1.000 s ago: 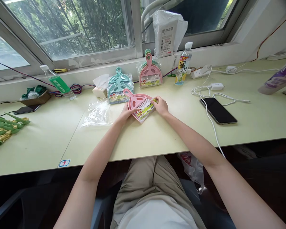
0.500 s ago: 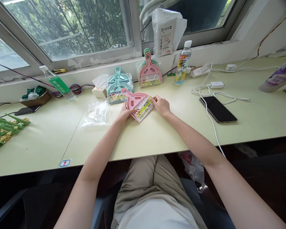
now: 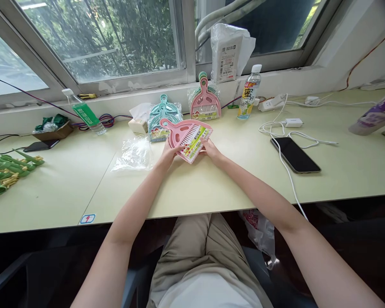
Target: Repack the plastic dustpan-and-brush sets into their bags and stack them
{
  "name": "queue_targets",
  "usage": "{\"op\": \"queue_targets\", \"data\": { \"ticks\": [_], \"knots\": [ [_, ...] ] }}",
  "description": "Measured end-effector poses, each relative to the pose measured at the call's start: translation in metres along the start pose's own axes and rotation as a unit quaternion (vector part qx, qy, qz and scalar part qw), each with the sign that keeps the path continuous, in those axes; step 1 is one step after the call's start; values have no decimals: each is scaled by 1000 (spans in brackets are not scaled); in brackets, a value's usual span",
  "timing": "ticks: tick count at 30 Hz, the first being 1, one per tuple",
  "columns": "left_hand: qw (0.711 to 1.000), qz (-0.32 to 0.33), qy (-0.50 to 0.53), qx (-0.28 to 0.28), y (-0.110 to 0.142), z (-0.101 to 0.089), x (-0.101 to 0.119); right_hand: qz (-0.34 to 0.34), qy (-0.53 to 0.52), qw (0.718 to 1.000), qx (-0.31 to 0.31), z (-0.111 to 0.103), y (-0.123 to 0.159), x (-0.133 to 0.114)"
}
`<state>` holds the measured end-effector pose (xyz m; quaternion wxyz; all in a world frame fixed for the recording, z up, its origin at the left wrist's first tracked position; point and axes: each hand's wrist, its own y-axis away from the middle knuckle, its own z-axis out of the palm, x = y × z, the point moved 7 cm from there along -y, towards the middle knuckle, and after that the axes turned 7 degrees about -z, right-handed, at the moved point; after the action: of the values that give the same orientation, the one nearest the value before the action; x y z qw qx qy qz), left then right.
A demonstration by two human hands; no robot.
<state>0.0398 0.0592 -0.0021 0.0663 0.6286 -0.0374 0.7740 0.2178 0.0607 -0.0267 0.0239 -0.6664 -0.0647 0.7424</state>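
Note:
Between my two hands is a pink dustpan and brush set, tilted, its handle toward the upper left and a printed yellow-green label card across it. My left hand grips its lower left edge, thumb over the front. At the right edge my right hand is closed on it near the label, its fingers partly hidden behind. Just behind stand blue dustpan sets in clear wrapping. Farther back, a wrapped pink dustpan set leans by the window wall, with a green one behind it. A clear plastic bag lies left of my left hand.
A tissue pack and a tilted green-label bottle are at the back left. A drink bottle stands at the back. On the right lie a phone and white cables. Green plastic pieces sit far left.
My right hand has shifted from the top of the set's right edge to lower and partly behind it. The dustpan set has turned slightly, and the view has tipped up a little.

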Motion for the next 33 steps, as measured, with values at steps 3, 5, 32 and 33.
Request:
{"op": "queue_targets", "data": {
  "ticks": [3,5,32,33],
  "knots": [
    [1000,2,0,-11,1,2,2,30,-46,998,-22,11,6,-1],
    [1000,-2,-5,-14,0,2,2,47,-55,997,-24,10,9,-1],
    [819,177,-487,247,29,-31,73,7,-127,992,-15,-6,2,-1],
    [788,177,-519,279,31,-40,80,4,-125,992,-16,-7,3,-1]
  ]
}}
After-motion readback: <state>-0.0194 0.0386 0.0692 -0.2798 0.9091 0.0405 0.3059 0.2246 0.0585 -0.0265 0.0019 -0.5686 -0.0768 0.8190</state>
